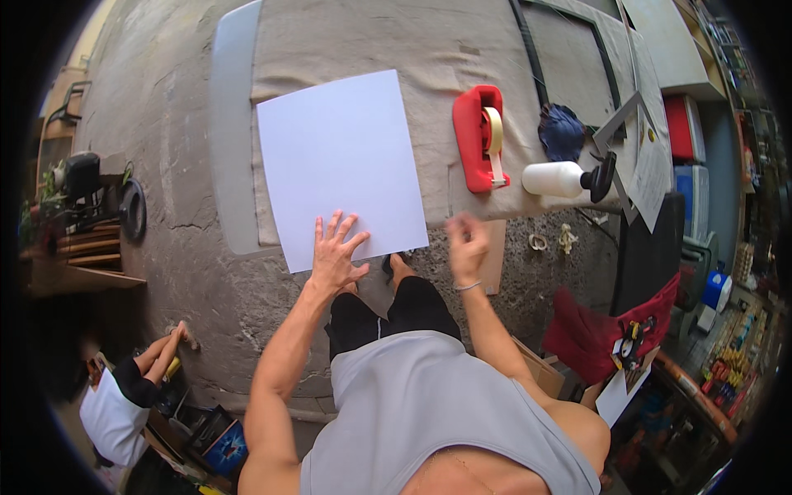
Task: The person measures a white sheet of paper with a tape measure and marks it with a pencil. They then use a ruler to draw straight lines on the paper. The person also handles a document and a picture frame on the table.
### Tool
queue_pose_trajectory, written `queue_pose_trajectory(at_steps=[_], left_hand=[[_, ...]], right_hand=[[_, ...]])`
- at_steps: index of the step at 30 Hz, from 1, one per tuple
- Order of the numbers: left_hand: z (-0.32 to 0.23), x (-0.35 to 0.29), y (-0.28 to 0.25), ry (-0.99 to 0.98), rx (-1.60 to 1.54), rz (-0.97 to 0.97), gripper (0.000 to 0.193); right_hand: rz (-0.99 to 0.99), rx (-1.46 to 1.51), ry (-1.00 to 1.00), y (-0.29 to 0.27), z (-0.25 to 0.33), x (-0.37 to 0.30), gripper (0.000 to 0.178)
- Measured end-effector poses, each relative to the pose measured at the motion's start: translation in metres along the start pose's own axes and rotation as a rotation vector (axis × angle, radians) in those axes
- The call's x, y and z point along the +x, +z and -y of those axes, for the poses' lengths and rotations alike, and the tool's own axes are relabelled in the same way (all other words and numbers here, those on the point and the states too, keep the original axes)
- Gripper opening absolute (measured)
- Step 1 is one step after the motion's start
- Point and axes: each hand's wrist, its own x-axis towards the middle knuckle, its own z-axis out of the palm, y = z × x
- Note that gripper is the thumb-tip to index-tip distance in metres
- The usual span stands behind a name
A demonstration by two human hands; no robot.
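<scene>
A large white sheet (pixel 338 157) lies on the cloth-covered table, its near edge sticking out past the table's front. My left hand (pixel 337 256) rests on the sheet's near edge with its fingers spread. Just right of the sheet's near right corner is my right hand (pixel 468 247), apart from the paper. Its fingers are curled in and slightly blurred; whatever they hold, if anything, does not show. Beyond that hand a red tape dispenser (pixel 469 140) with a roll of pale tape stands on the cloth.
Right of the dispenser are a white spray bottle (pixel 553 179) lying on its side, a crumpled dark blue cloth (pixel 563 132) and a metal square (pixel 619 120). A clear panel (pixel 233 132) edges the table's left. Another person (pixel 120 412) is at the lower left.
</scene>
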Motion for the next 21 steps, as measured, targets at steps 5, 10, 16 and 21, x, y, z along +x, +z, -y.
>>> queue_pose_trajectory(at_steps=[5,10,16,21], left_hand=[[0.022,-0.012,0.023,0.125,0.074,-0.126,0.058],[0.023,-0.004,0.025,0.168,0.057,-0.118,0.056],[0.029,-0.003,0.024,0.167,0.063,-0.160,0.053],[0.030,-0.002,0.022,0.212,0.066,-0.162,0.053]], right_hand=[[0.067,0.169,0.071,-0.051,0.017,0.118,0.035],[0.744,0.539,0.521,-0.067,0.011,0.171,0.032],[0.824,0.740,0.425,-0.066,0.012,0.170,0.033],[0.668,0.853,0.034,-0.065,-0.034,0.122,0.014]])
